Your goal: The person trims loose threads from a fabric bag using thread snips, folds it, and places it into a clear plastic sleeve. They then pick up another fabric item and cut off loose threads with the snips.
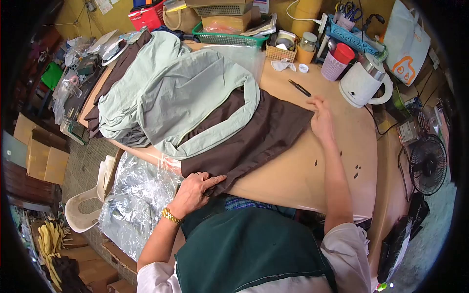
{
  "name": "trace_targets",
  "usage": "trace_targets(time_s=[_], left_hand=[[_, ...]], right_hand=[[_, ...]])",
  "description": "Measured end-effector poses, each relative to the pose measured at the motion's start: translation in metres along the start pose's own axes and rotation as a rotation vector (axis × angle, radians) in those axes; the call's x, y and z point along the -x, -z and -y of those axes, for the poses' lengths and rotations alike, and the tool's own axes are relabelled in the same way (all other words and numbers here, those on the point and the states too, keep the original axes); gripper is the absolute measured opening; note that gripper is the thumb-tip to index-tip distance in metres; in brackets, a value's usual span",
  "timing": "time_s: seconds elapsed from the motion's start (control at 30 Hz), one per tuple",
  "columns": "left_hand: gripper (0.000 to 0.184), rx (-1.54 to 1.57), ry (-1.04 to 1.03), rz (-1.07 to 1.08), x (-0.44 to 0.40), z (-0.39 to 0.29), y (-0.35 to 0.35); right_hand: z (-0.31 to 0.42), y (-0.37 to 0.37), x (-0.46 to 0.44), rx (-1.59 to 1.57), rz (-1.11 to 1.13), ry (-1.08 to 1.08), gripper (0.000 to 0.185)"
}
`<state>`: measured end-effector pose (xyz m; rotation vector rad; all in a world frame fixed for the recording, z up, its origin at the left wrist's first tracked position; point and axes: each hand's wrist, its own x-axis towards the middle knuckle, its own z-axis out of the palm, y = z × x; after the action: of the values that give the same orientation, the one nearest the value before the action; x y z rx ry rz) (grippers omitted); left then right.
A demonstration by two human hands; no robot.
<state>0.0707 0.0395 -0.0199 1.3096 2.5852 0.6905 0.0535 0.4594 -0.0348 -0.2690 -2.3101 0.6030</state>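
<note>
A large light grey-green garment or cover [181, 93] lies bunched on the table, with dark brown cloth [259, 132] spread out from under its banded edge. My left hand [195, 190], a gold watch at its wrist, grips the near edge of the brown cloth with the index finger stretched along it. At the cloth's right corner is my right hand [321, 119], fingers loosely bent and apart; whether it touches the corner is hard to see. Just beyond those fingertips lies a small black-handled pointed tool [299, 88].
A white kettle [362, 80], a lilac cup [334, 66] and a blue basket [354, 36] stand at the back right. Behind the fabric is a green basket [232, 39]. A clear plastic bag [139, 205] sits left of me, beside a white chair [90, 205]. A black fan [427, 163] is far right.
</note>
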Motion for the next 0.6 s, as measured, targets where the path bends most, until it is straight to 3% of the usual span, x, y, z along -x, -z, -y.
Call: trace_targets(time_s=[0.1, 0.17, 0.23, 0.33, 0.37, 0.43, 0.57, 0.6], left_hand=[[0.065, 0.038, 0.016, 0.017, -0.002, 0.001, -0.001], [0.067, 0.058, 0.033, 0.031, -0.002, 0.002, -0.004], [0.045, 0.167, 0.032, -0.064, -0.003, 0.006, -0.008], [0.036, 0.306, 0.109, -0.047, -0.005, 0.002, -0.002], [0.036, 0.305, 0.106, -0.049, -0.003, 0.004, -0.004], [0.020, 0.335, 0.119, -0.123, 0.002, 0.013, -0.010], [0.017, 0.380, 0.139, -0.123, 0.002, 0.012, -0.007], [0.019, 0.442, 0.147, -0.134, 0.001, 0.012, -0.008]], right_hand=[[0.058, 0.029, 0.017, -0.240, 0.130, 0.079, 0.030], [0.097, 0.040, 0.033, -0.258, 0.407, 0.305, 0.019], [0.110, 0.021, 0.055, -0.241, 0.419, 0.402, 0.015], [0.097, -0.008, 0.068, -0.291, 0.420, 0.482, 0.012], [0.094, -0.009, 0.063, -0.289, 0.418, 0.485, 0.012], [0.086, -0.010, 0.053, -0.349, 0.635, 0.285, 0.004], [0.090, -0.016, 0.043, -0.537, 0.663, 0.162, 0.008], [0.090, -0.019, 0.042, -0.632, 0.667, 0.044, 0.010]])
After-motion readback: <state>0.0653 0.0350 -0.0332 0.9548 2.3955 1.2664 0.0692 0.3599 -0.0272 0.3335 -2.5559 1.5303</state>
